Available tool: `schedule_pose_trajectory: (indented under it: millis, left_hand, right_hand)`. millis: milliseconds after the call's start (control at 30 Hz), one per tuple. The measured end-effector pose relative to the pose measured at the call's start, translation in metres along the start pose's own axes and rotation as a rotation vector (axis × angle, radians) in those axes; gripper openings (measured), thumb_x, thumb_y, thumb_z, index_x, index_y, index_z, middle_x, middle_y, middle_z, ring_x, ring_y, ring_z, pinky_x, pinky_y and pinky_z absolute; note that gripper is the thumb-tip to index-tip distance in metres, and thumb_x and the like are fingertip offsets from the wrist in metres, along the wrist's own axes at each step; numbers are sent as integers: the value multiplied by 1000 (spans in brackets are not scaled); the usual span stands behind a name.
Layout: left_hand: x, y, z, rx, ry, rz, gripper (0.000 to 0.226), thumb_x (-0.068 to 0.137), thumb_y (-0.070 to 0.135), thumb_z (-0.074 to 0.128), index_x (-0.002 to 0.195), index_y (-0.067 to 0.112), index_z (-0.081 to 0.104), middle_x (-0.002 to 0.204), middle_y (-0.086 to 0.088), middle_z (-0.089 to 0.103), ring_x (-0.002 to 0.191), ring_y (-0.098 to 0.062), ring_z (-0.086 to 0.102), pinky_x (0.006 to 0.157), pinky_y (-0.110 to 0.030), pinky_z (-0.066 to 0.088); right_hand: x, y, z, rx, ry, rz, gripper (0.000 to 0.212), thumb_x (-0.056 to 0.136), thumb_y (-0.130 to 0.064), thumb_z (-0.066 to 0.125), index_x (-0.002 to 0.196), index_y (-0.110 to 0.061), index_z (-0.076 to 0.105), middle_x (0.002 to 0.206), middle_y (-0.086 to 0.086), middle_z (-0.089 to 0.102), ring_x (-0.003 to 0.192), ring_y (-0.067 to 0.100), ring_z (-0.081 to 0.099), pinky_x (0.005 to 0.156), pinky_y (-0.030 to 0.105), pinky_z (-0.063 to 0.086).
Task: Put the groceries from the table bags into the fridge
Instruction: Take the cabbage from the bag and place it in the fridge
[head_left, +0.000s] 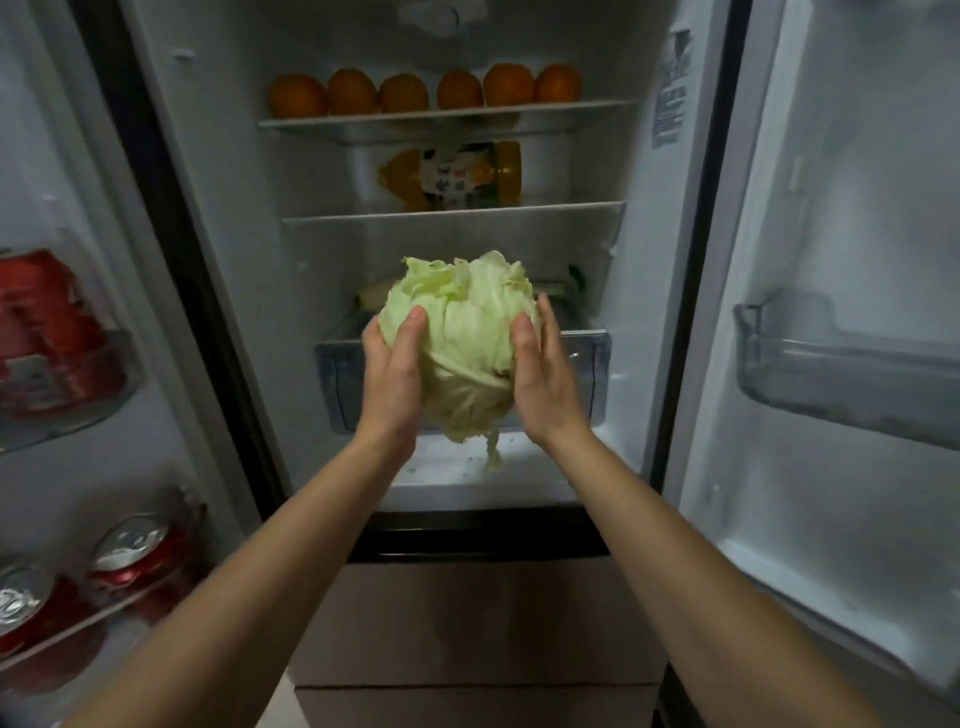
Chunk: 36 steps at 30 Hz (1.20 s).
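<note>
Now the left hand and the right hand are holding the round pale green cabbage over the clear plastic fridge drawer. Their fingers are curving round its sides so it is not falling.
</note>
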<state>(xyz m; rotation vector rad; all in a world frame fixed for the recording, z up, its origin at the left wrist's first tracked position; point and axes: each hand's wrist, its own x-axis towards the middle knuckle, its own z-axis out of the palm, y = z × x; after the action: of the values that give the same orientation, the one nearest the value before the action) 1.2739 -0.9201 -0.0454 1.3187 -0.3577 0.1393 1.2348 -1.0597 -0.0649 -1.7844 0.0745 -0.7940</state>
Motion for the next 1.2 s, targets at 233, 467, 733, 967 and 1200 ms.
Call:
schedule_pose_trajectory:
  millis: [233,467,733,967,1200]
  left_hand:
    - [128,-43,17,-70,112,-138,97,64,78,57,145,31,34,140,-4,44,121,-25,53,97,-54,51]
    - [225,-82,40,-154,50,-208,102,60,81,52,149,41,23,152,-9,35,130,-31,48,104,-54,46]
    - [297,-109,61,-74,-52,-245,78,93,64,38,152,18,17,142,-10,49,126,-28,53,106,-50,45]
    - [326,-138,71,68,-95,-213,58,104,52,31,151,19,23,149,-10,42,134,-28,45,113,-46,38]
    - [352,-154,66,64,-51,-302,79,94,69,32,152,16,23,149,-11,44,131,-31,49,111,-48,41]
  right_hand:
    - [113,12,25,51,-34,57,69,95,-65,49,143,-17,36,130,-1,50,121,19,51,95,32,42]
    - [208,47,42,-68,-38,60,86,73,-89,51,136,-32,53,135,-4,58,123,17,56,107,43,45]
    - [278,98,52,-197,-86,72,120,30,-68,95,132,-29,44,127,-5,63,116,13,63,99,38,55]
    - [307,128,54,-229,-59,86,155,24,-71,93,155,-23,27,145,-2,50,130,15,52,109,37,47]
    - [328,129,58,-207,-174,35,116,33,-73,91,135,-36,50,130,-11,62,117,9,61,99,37,55]
